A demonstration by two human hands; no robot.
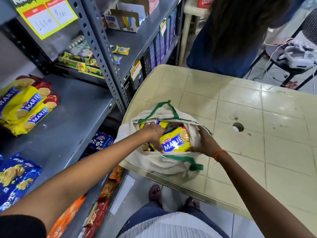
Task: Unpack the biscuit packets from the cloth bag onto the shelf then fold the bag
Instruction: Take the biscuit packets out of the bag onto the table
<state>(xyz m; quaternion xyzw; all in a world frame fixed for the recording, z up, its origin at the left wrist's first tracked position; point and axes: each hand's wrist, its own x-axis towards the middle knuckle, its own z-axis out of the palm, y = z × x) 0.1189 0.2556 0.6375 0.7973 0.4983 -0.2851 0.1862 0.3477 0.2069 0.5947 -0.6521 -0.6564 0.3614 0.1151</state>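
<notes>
A cream cloth bag [173, 164] with green handles lies open on the corner of a cream plastic table [257, 117]. Inside it show yellow Marie biscuit packets [176, 140]. My left hand [154, 133] reaches into the bag's mouth, fingers on the top Marie packet. My right hand [205, 142] grips the bag's right rim and holds it open. On the grey metal shelf [68, 121] at the left lie a stack of Marie packets [25, 107] and blue 20-20 packets [15, 179].
More blue and orange packets [101, 143] fill the lower shelf. An upright shelf post [109, 66] stands between shelf and table. Another person [236, 36] stands behind the table. A black stand with cables and a white device [298, 59] is at the far right.
</notes>
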